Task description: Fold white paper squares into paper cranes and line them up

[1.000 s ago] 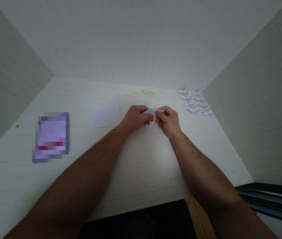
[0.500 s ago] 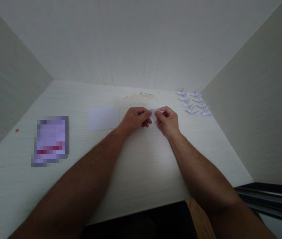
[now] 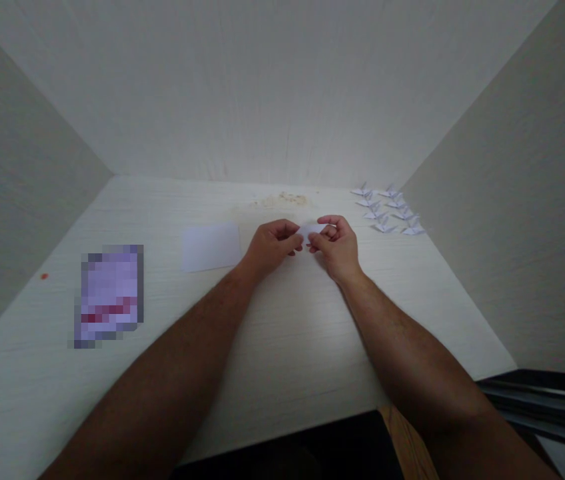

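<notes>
A small piece of white paper is held between my two hands above the middle of the table. My left hand pinches its left side between thumb and fingers. On the other side, my right hand grips it with the thumb in front, the index finger raised and stretched past the top edge. The fingers cover much of the paper, so its folds cannot be made out. Left of my left hand lies a flat stack or sheet of white paper. Several folded white paper cranes stand in two rows at the back right.
A blurred-out purple and white item lies on the left of the pale table, near a small red bit. Brownish marks show by the back wall. Walls enclose the back and both sides.
More of the white paper shows between my hands now. My right index finger has lifted and straightened along its top edge. The view has tilted slightly upward.
</notes>
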The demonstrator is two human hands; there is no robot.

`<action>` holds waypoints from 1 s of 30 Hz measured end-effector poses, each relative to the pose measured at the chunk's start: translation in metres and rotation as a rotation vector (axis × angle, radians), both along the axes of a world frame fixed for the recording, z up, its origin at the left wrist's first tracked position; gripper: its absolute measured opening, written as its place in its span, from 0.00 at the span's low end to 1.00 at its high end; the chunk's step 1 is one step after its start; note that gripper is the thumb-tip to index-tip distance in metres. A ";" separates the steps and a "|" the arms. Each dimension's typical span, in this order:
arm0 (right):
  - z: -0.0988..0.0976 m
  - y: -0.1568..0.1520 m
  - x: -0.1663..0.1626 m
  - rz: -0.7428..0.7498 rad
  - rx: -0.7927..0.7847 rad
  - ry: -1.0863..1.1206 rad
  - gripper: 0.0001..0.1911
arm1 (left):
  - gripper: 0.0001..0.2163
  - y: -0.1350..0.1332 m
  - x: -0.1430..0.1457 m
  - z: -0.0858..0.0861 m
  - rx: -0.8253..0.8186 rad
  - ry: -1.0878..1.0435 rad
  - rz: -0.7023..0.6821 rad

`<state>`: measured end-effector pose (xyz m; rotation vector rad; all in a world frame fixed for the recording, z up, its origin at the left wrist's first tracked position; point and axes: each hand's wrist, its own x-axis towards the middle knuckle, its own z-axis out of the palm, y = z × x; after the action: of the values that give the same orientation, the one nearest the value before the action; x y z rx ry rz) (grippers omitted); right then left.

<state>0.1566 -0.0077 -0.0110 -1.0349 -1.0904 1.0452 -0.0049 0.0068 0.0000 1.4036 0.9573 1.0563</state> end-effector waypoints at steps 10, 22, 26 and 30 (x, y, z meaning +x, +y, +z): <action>0.004 -0.001 -0.003 -0.092 0.040 -0.002 0.27 | 0.15 0.002 0.001 0.002 0.000 -0.017 0.073; -0.005 0.000 -0.005 -0.052 0.063 -0.121 0.17 | 0.13 0.004 0.003 -0.003 0.138 -0.067 0.088; -0.002 -0.001 -0.004 -0.057 0.093 -0.162 0.11 | 0.14 0.002 0.004 -0.004 0.157 -0.031 0.063; 0.001 -0.002 -0.004 -0.053 0.084 -0.161 0.12 | 0.15 0.002 0.004 -0.006 0.159 -0.031 0.047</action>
<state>0.1526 -0.0096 -0.0099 -1.0889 -1.2202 0.8783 -0.0013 0.0089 -0.0062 1.4960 0.9035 1.2073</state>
